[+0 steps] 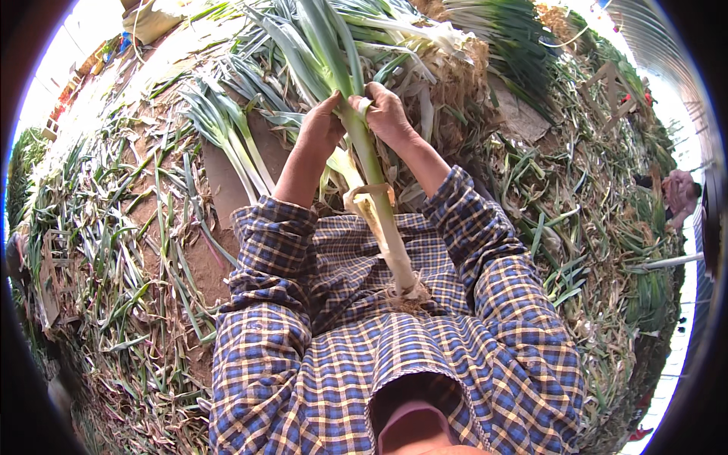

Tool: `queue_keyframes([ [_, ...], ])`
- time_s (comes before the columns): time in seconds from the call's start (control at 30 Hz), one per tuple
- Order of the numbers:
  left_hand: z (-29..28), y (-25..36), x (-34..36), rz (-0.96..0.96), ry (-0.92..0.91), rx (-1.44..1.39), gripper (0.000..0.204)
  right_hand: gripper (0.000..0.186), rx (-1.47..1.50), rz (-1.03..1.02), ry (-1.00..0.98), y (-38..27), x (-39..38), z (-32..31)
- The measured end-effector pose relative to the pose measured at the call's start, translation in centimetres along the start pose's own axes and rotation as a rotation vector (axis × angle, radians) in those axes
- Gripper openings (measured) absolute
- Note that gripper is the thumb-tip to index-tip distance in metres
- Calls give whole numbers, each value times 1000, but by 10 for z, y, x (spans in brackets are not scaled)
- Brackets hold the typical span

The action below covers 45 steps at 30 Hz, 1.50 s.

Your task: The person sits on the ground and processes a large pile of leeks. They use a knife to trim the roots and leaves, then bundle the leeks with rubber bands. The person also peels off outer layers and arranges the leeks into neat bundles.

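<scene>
One thick green onion points away from me, its leaves up and its rooted white end down over my lap. Fingers of my left hand close on the stalk where the leaves begin. Opposite it, my right hand pinches the same stalk and a strip of its outer leaf. A loosened, yellowish outer layer hangs partway down the stalk. Beyond my left forearm lie a few cleaner green onions on a brown surface.
A bundle of green onions lies at the far right, beside a heap with shaggy roots. Stripped leaves litter the ground on both sides. Another person's hand shows at the right edge. A tan sack sits far left.
</scene>
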State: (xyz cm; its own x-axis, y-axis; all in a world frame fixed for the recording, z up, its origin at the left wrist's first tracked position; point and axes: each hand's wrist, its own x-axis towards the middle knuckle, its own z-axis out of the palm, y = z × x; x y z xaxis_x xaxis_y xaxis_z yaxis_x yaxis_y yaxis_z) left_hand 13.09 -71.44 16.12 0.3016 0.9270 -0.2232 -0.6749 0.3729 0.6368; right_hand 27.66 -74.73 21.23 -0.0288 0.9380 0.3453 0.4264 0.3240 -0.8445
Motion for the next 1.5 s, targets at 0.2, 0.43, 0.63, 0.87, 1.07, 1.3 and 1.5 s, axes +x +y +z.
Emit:
queue_keyframes([
  [0.2,-3,43,-5,170,351,-87,29,26,178,21,109,54,-81,-56],
  [0.43,-77,107,11,499,368,-352,34,19,199,776,450,141,-228,-240],
  [0.63,-96,113,26,606,402,-433,36,34,-793,653,157,105,-188,-241],
  [0.87,-67,88,26,476,212,-522,33,57,443,211,-315,1,-75,-90],
  [1.07,-80,94,31,353,-7,-626,33,65,615,394,-859,-9,-98,-6],
  [1.3,-120,121,39,421,269,-478,36,55,520,554,-668,15,-179,-49],
  [1.5,-111,81,52,166,136,-448,22,41,799,502,-457,5,-167,-42],
])
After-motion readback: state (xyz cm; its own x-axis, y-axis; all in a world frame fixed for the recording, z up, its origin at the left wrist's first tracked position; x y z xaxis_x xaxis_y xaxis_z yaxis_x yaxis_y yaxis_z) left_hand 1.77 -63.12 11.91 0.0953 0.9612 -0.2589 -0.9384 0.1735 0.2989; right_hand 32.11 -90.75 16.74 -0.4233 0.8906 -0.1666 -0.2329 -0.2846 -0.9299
